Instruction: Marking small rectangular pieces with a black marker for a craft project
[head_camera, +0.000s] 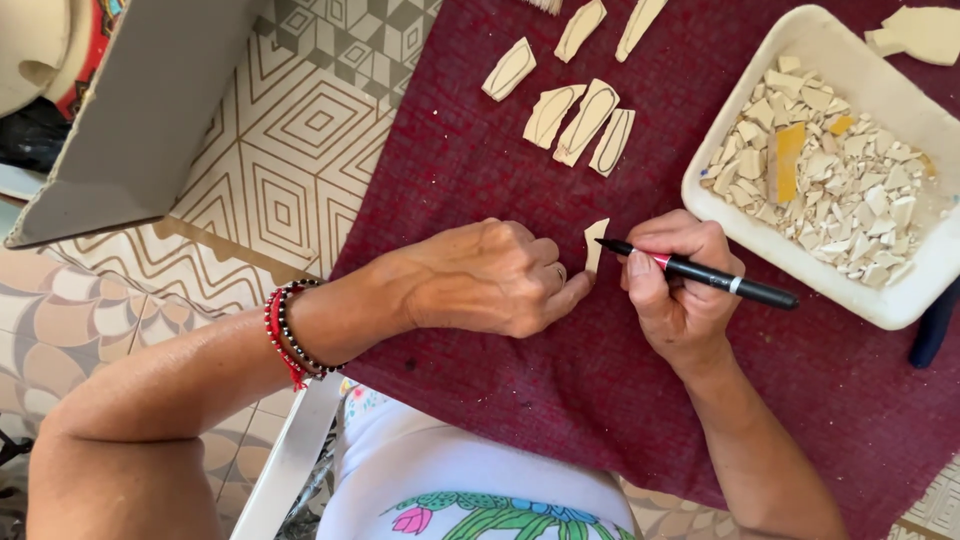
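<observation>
Head view, looking down on a dark red cloth (520, 370) over the table. Left hand (490, 278) is curled, thumb and forefinger pinching a small cream shard (595, 243) and holding it down on the cloth at the middle of the scene. Right hand (680, 290) has its fingers closed around a black marker (700, 274), tip touching the shard's right edge; the shard's face shows no line that I can make out, so outlining of this piece looks barely begun. Farther off on the cloth lie marked pieces (580, 115), about six, each carrying a dark outline drawn inside its edge: those I judge finished. To the right, a white tray (800, 40) holds a heap of small unmarked fragments (830, 185) plus a yellow strip (787, 160), so plenty of stock seems to remain. A larger cream piece (925, 30) sits at the far right corner. Grey cardboard (150, 100) leans at far left over patterned floor tiles (290, 150). Beaded bracelets (290, 335) on the left wrist.
</observation>
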